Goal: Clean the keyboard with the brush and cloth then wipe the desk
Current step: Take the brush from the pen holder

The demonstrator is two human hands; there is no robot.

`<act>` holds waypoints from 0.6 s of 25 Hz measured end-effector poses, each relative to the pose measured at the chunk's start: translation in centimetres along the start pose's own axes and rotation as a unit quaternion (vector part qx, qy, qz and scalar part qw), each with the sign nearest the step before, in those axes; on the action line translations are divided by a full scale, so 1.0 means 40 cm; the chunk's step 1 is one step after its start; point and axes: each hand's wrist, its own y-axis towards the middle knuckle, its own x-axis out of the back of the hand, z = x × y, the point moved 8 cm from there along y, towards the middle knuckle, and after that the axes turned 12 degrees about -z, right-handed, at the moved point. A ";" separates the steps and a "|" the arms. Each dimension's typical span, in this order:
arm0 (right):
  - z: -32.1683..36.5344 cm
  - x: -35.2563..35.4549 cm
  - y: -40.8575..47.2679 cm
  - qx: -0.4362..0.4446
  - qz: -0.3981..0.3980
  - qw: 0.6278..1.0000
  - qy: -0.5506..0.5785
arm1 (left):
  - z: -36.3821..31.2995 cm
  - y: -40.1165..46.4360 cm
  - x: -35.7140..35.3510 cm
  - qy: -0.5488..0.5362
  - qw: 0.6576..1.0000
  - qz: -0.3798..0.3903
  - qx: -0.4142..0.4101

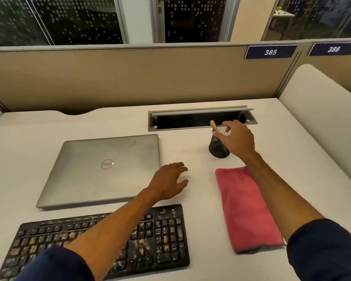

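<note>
One wide-angle view looks from the person's head, forward and steeply down across the white desk (114, 122), with both forearms reaching in from the bottom edge. The keyboard (166, 230) lies nearest, cut off at the lower left corner, with the closed laptop (101, 169) beyond it. The partition (130, 78) and dark windows (69, 19) fill the far top.

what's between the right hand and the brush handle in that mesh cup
Nothing visible. The right hand is already at the rim of the mesh cup, fingers beside the pale handle sticking out of it.
</note>
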 end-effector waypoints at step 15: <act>0.041 -0.045 0.043 0.025 -0.032 0.999 -0.017 | 0.015 0.001 -0.032 -0.002 1.000 -0.004 -0.002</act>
